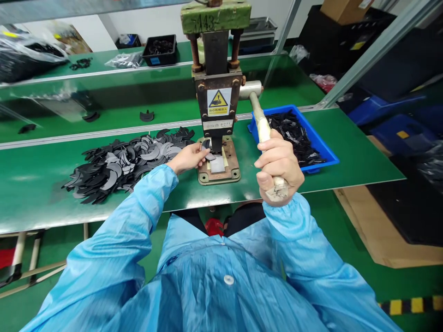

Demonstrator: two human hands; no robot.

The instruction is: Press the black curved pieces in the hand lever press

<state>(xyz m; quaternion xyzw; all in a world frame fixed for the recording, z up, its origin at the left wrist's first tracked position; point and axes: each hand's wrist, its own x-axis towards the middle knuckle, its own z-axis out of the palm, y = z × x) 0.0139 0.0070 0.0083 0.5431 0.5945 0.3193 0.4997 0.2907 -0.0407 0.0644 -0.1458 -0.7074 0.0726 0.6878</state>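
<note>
A bench press (218,87) with a yellow warning label stands in the middle of the green bench. My left hand (190,157) pinches a small curved black-and-grey piece (209,157) at the press, just under its ram. My fingers partly cover that piece. My right hand (281,168) is wrapped round the press lever (261,117), near its taped end. To the left of my left hand lies a loose pile of curved black and grey pieces (121,166).
A blue tray (327,154) full of black pieces sits right of the press. Behind, a raised shelf holds a black bin (159,50) and plastic bags (126,60). Stray curved pieces (147,116) lie behind the pile. A metal post (374,55) rises at the right.
</note>
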